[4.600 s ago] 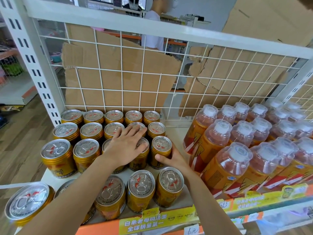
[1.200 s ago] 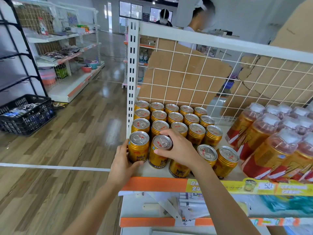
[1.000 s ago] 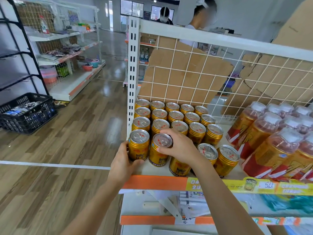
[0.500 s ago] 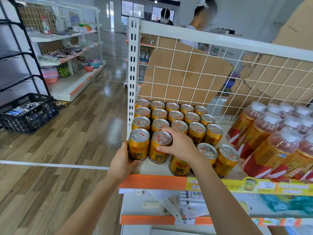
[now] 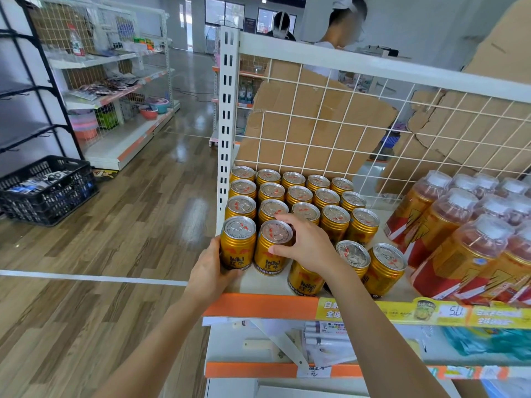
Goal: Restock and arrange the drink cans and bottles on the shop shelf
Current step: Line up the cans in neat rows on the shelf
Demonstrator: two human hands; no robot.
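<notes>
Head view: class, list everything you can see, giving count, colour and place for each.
Cans: twenty visible, gold, rows on shelf's left.
Bottles: several, orange, clear caps, shelf's right, cropped.
Shelf: one, white, orange front strip.
Cardboard: brown sheets behind wire back.
Crate: one, black, floor left.
People: two, behind shelf.
Left hand: holds front-left can.
Right hand: grips second front can.
</notes>
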